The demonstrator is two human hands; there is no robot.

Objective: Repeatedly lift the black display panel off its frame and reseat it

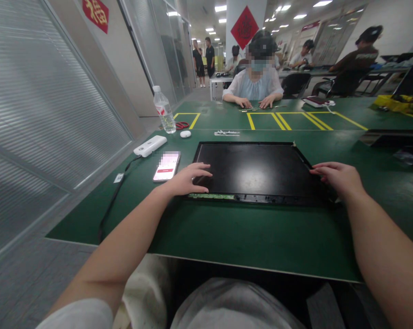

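Note:
A flat black display panel (254,171) in a dark frame lies on the green table before me. Along its near edge runs a green circuit board strip (211,196), on the left half. My left hand (193,178) rests at the panel's left side, fingers apart over its surface and holding nothing. At the right side, the thumb and fingers of my right hand (336,178) are pinched together on the edge of the frame. Part of the near right corner is hard to make out beside that hand.
Left of the panel lie a lit phone (167,166), a white power bank (150,145) with a black cable, a white case (185,134), red scissors (182,125) and a water bottle (164,112). White strips (226,133) lie behind the panel. A person (256,82) sits opposite, hands on the table.

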